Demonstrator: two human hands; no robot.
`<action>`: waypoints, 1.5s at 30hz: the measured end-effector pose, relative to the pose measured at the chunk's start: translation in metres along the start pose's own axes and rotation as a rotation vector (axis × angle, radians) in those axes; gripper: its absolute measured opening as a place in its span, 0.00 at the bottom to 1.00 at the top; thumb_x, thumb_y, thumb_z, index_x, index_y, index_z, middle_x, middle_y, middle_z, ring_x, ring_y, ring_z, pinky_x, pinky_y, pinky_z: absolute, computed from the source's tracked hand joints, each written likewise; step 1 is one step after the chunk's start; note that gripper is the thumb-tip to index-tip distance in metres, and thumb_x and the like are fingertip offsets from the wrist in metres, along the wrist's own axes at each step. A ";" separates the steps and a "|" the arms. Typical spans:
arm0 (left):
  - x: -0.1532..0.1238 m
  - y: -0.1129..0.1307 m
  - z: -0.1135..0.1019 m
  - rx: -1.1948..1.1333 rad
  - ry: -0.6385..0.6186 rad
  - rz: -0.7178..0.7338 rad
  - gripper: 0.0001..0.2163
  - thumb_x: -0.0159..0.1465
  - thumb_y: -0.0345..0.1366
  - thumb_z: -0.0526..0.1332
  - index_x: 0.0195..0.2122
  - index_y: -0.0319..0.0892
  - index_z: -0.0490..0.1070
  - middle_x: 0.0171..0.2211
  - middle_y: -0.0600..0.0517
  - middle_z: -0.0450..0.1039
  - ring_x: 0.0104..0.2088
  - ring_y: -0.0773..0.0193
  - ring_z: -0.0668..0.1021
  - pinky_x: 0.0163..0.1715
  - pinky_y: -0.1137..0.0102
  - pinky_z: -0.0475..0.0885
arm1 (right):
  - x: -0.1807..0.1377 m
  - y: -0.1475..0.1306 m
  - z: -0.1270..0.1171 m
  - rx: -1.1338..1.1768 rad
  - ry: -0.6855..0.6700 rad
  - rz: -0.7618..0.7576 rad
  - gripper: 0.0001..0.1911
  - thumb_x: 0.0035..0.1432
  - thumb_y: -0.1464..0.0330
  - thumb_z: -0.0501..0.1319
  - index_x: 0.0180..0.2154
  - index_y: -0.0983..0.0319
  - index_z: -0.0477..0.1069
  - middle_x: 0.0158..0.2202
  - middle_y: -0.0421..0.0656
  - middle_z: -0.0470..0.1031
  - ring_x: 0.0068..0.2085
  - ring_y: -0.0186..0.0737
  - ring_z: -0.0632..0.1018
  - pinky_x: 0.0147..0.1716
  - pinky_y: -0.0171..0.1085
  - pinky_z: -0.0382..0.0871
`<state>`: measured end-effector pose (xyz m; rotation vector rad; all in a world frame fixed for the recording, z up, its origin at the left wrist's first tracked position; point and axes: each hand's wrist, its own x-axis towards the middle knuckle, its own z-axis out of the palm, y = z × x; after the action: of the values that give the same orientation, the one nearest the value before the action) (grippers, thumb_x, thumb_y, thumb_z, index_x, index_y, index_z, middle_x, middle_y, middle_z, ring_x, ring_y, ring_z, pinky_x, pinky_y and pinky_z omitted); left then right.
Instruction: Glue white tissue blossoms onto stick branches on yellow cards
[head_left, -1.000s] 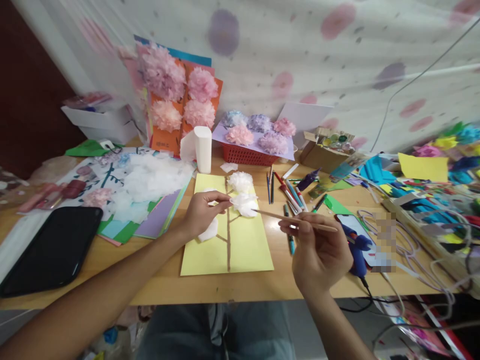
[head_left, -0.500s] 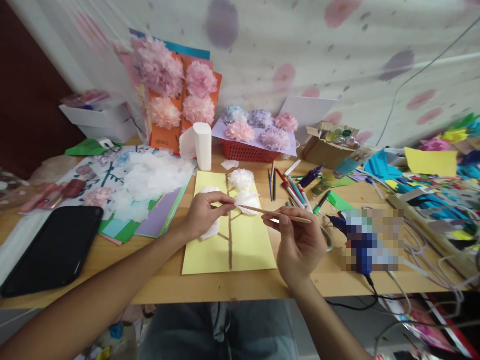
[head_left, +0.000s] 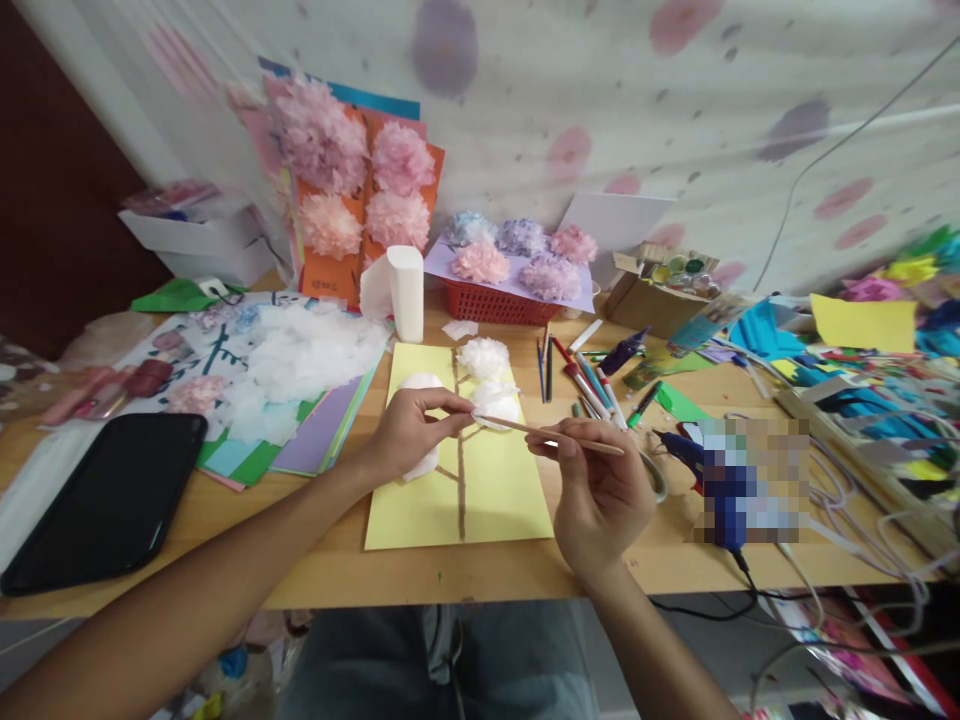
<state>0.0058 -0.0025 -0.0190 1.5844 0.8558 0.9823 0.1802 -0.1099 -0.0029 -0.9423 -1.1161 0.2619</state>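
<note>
My right hand (head_left: 600, 490) grips a thin wooden stick (head_left: 517, 427) that points left, above a yellow sheet (head_left: 499, 500). At the stick's far end, the thumb and fingertips of my left hand (head_left: 412, 430) are pinched together; whether a small white scrap sits between them is too fine to see. A brown trunk with branches (head_left: 461, 490) runs down the sheet. White fluffy tissue puffs lie on it: one at the top (head_left: 484, 358), another below it (head_left: 496, 402) right behind the stick. More white tissue (head_left: 421, 381) shows at the left, partly hidden by my left hand.
A blue glue gun (head_left: 679, 447), partly pixelated, lies at right with cables. Pens (head_left: 592, 385) and a tape roll (head_left: 658, 478) are nearby. Left are white fluff (head_left: 307, 345), coloured papers (head_left: 319, 430) and a black tablet-like slab (head_left: 105, 500). Behind stand a white bottle (head_left: 406, 295) and red basket (head_left: 502, 303).
Both hands stay nearly in place. The stick has shifted very slightly, and the white bit seen earlier at my left fingertips is now harder to make out.
</note>
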 end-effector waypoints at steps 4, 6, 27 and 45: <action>0.001 -0.001 -0.001 0.006 0.030 -0.021 0.11 0.57 0.41 0.70 0.35 0.39 0.82 0.33 0.48 0.82 0.31 0.64 0.79 0.31 0.71 0.76 | 0.003 -0.009 0.002 -0.026 0.073 -0.074 0.04 0.65 0.74 0.61 0.41 0.60 0.72 0.35 0.39 0.74 0.31 0.35 0.82 0.30 0.37 0.83; 0.001 0.000 -0.001 0.007 0.032 -0.023 0.11 0.57 0.41 0.70 0.35 0.38 0.82 0.33 0.48 0.82 0.31 0.64 0.79 0.30 0.71 0.76 | 0.004 -0.013 0.003 -0.033 0.088 -0.094 0.04 0.65 0.74 0.62 0.41 0.60 0.72 0.35 0.39 0.73 0.30 0.35 0.82 0.29 0.38 0.83; -0.002 0.005 0.001 0.033 -0.029 -0.010 0.10 0.56 0.41 0.71 0.33 0.39 0.81 0.33 0.47 0.81 0.33 0.61 0.80 0.31 0.70 0.75 | 0.000 -0.003 0.001 -0.027 -0.007 0.002 0.04 0.66 0.73 0.61 0.41 0.59 0.73 0.36 0.41 0.75 0.35 0.38 0.82 0.34 0.39 0.83; -0.014 0.016 0.013 0.008 -0.120 0.045 0.09 0.59 0.42 0.70 0.32 0.41 0.82 0.34 0.48 0.82 0.36 0.60 0.81 0.32 0.72 0.77 | -0.005 -0.004 -0.006 0.184 -0.225 0.569 0.08 0.61 0.61 0.69 0.38 0.58 0.79 0.45 0.47 0.84 0.47 0.46 0.84 0.46 0.46 0.82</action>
<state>0.0124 -0.0234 -0.0077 1.6584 0.7452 0.9063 0.1824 -0.1181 -0.0036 -1.0670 -0.9845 0.9382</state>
